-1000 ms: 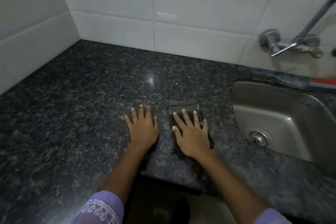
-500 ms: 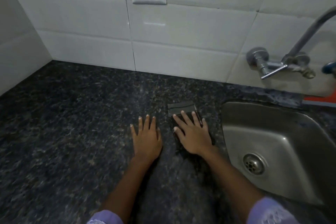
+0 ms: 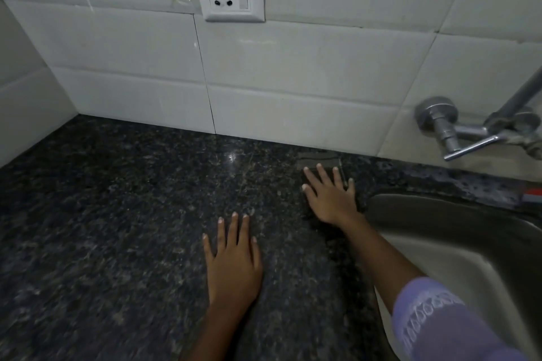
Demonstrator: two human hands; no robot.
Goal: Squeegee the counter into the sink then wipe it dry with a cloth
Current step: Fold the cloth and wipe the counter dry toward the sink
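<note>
Flat dark cloth (image 3: 318,162), speckled granite counter (image 3: 117,214)

No text, label, brand or number can be read on anything here.

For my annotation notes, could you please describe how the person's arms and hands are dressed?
Both hands, left hand and right hand, are bare: no gloves, rings or watch visible. The forearms are uncovered too. The right arm wears a lilac sleeve pushed up the arm, trimmed with a white embroidered band near the cuff. The left arm's sleeve is out of frame.
</note>
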